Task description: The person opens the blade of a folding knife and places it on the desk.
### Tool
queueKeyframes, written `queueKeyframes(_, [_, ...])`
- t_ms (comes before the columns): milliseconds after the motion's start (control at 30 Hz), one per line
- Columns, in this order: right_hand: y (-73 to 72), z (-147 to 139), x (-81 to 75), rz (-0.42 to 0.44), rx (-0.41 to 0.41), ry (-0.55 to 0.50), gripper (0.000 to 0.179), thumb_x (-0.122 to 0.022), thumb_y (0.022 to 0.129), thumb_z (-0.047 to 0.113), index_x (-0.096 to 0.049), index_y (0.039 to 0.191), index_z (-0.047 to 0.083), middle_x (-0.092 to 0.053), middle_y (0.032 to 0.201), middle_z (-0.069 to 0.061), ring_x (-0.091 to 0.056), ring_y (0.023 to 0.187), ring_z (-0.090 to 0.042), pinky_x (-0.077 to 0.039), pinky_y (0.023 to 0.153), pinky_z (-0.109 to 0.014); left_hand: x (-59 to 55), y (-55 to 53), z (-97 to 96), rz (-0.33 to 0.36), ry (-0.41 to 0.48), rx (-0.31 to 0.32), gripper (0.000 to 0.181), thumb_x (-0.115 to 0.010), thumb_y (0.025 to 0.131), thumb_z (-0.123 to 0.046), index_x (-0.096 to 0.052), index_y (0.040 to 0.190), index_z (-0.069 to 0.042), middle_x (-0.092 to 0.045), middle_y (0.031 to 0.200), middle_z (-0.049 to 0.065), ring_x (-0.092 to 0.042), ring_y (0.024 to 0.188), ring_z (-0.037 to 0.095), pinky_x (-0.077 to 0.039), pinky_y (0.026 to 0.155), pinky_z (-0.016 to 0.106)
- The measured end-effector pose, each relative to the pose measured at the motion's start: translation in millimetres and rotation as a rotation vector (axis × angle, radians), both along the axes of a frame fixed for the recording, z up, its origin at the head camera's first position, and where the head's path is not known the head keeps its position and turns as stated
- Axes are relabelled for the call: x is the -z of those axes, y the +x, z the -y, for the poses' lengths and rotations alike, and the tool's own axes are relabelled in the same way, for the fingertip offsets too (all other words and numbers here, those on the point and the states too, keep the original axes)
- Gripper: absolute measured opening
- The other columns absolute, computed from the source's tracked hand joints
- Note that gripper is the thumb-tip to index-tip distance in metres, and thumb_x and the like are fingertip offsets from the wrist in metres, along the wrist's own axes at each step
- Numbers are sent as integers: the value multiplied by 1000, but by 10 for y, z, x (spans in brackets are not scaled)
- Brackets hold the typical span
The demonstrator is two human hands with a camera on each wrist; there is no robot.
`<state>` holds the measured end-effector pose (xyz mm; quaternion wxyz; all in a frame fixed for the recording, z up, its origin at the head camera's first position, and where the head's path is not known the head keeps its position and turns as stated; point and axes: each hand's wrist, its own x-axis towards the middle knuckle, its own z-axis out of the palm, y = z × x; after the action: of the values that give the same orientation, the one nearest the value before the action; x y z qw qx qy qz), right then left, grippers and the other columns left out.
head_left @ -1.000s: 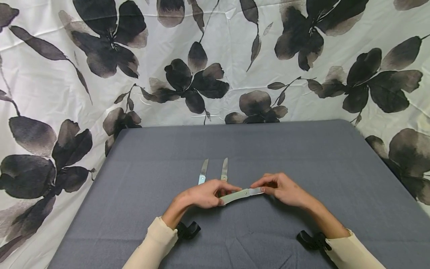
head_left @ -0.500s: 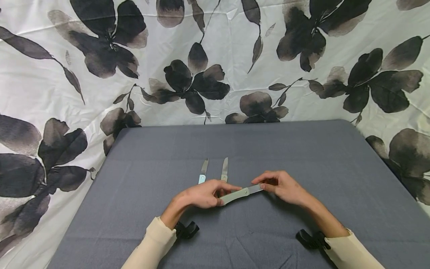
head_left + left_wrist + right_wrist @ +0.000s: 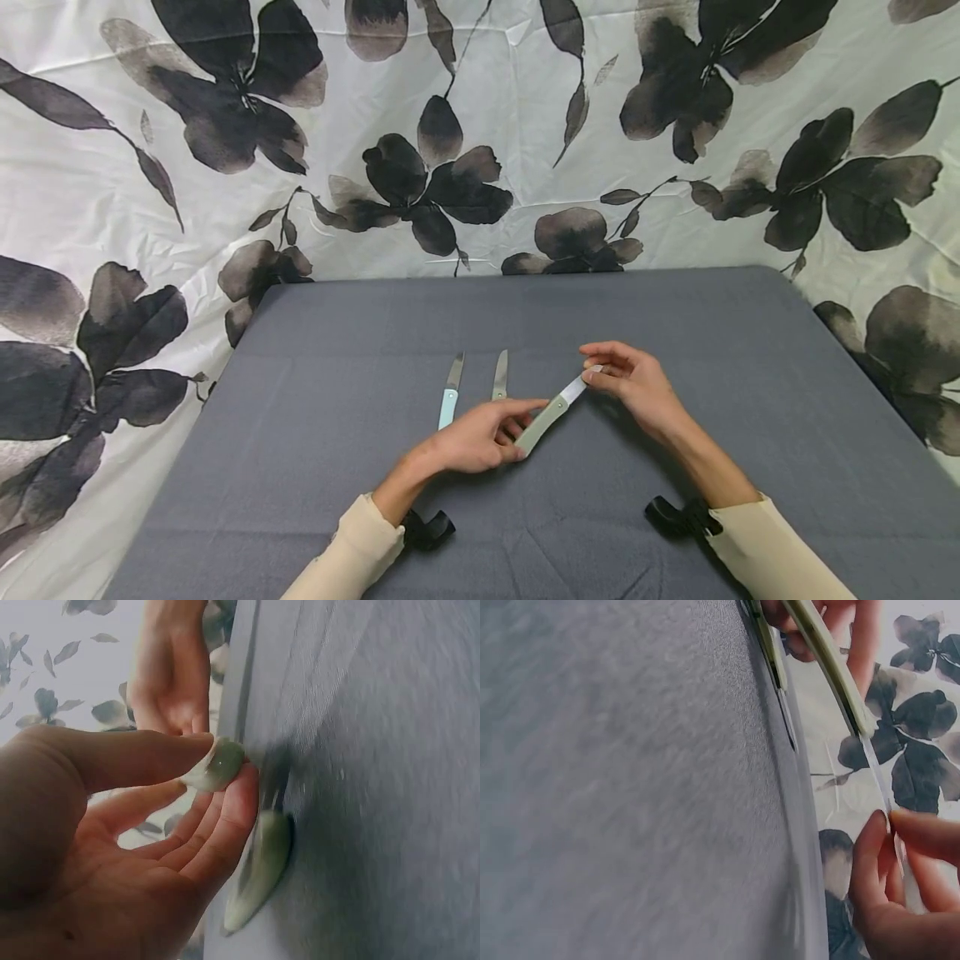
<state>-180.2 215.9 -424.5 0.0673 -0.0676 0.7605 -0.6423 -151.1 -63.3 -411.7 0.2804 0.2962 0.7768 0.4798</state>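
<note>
A folding knife with a pale green handle (image 3: 542, 423) is held above the table, its blade (image 3: 574, 388) swung out from the handle. My left hand (image 3: 476, 435) grips the handle near its butt end; the left wrist view shows thumb and fingers pinching the green handle (image 3: 225, 763). At the other end, my right hand (image 3: 633, 387) pinches the blade toward its tip, and in the right wrist view thumb and finger meet on the thin blade (image 3: 876, 772). The knife slants up toward the right hand. My right fingers cover part of the blade.
Two more opened folding knives lie on the grey table (image 3: 675, 333) behind my left hand: a light blue-handled knife (image 3: 447, 407) and a greenish-beige-handled knife (image 3: 500, 379), partly hidden by that hand. A floral cloth (image 3: 517, 100) hangs beyond the table's far edge.
My right hand has risen away from me with the blade, so the green-handled knife tilts more steeply. The left hand has shifted slightly right, uncovering more of the blue handle.
</note>
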Motion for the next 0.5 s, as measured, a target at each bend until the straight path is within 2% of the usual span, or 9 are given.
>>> queueKeyframes(133, [-42,21,5,42,69,-70,49,-74,96,6,-55,140,-6,-67,109,-2,-71,94,-3,-62,87,-26,6,44,-77,-57,-15,-20,79,-70,93,7,-37,162,-10,-63,126,16,-69,102,18,-56,85,19])
queueKeyframes(267, [-89,43,18,74,124,-134,51,-73,96,4,-51,141,-8,-69,100,5,-71,89,-3,-61,86,-24,33,81,-168,-112,-24,-76,84,-76,89,7,-37,162,-9,-62,129,15,-70,100,21,-57,83,19])
queueKeyframes(433, [-135,73,66,124,156,-242,45,-72,96,0,-51,134,-9,-69,89,7,-71,84,-3,-61,84,-22,101,130,-305,-117,-27,-144,85,-80,84,9,-39,159,-3,-59,126,16,-65,95,15,-54,79,16])
queueKeyframes(500, [-145,77,86,134,159,-250,41,-71,96,0,-52,132,-10,-70,89,7,-71,85,-2,-61,85,-21,136,150,-348,-120,-33,-164,84,-80,84,8,-40,158,-2,-58,124,15,-64,95,13,-54,79,16])
